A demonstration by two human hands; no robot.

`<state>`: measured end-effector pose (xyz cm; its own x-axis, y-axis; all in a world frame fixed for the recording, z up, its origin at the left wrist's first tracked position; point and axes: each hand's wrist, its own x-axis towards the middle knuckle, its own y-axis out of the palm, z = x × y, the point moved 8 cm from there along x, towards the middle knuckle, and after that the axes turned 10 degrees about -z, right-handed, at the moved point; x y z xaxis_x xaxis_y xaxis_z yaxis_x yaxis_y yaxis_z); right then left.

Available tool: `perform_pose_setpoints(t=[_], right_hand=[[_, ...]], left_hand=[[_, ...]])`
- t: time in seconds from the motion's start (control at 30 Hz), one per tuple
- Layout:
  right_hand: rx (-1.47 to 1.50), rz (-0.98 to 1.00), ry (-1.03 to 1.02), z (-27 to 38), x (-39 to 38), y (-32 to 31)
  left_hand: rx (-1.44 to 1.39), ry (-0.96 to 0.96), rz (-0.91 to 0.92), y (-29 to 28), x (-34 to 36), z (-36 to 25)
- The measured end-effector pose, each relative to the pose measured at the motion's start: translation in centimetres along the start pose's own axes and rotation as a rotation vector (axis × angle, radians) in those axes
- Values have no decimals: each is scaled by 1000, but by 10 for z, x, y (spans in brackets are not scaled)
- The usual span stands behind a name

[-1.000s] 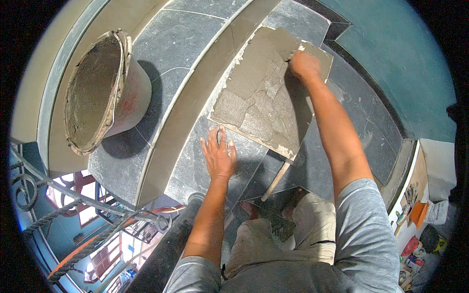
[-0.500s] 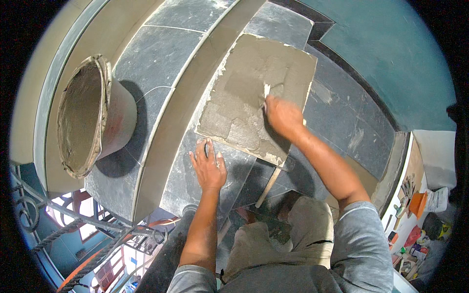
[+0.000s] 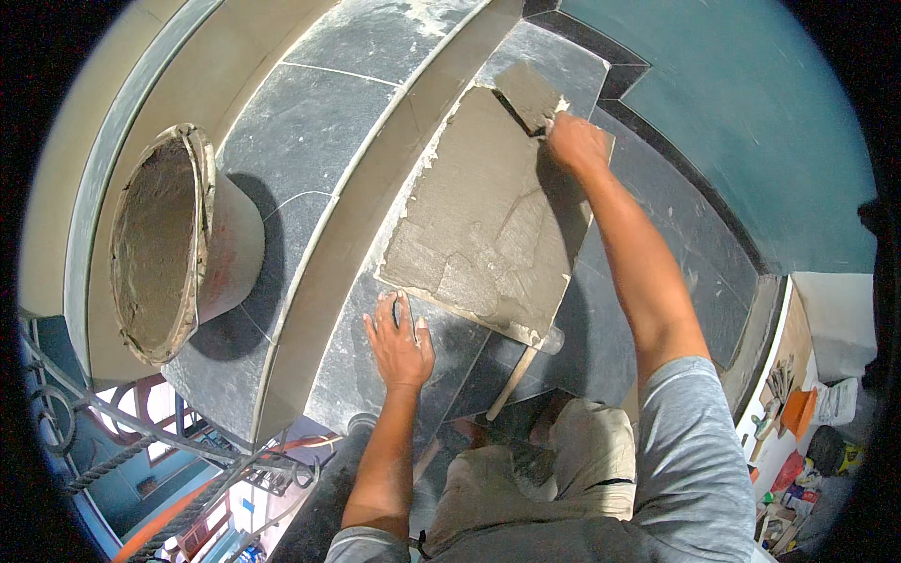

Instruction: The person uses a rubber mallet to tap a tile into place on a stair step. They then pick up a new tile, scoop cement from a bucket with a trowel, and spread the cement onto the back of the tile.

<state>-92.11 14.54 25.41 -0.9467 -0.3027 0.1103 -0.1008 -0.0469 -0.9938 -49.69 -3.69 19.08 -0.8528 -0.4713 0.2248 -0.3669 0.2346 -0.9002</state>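
My right hand (image 3: 576, 143) is closed round the handle of a trowel (image 3: 528, 98), whose flat blade is coated in grey mortar. The blade is at the far end of a rectangular tile (image 3: 563, 298), and its shadow falls on the mortar. Wet mortar (image 3: 469, 202) covers most of the tile's upper face, smooth toward the far end and ridged at the near end. My left hand (image 3: 402, 349) rests with fingers spread on the dark stone step, fingertips by the tile's near left corner.
A mortar-caked bucket (image 3: 230, 249) stands on the lower step to the left. A wooden handle (image 3: 511, 385) sticks out from the tile's near edge. Metal railing (image 3: 141, 436) lies lower left. Assorted tools and bags (image 3: 807, 441) sit at the right, below a teal wall (image 3: 751, 122).
My right hand has moved away from me with the trowel, from the tile's middle to its far end. The trowel's blade shows broadly now. My left hand stays on the step.
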Motion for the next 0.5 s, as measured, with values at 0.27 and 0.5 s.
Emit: perform_pose_setpoints(t=[0.27, 0.5], right_hand=[[5, 257, -7, 40, 25, 20], [11, 319, 234, -21, -7, 24]], left_hand=[[9, -4, 25, 4, 0, 3], [21, -21, 31, 5, -2, 4]])
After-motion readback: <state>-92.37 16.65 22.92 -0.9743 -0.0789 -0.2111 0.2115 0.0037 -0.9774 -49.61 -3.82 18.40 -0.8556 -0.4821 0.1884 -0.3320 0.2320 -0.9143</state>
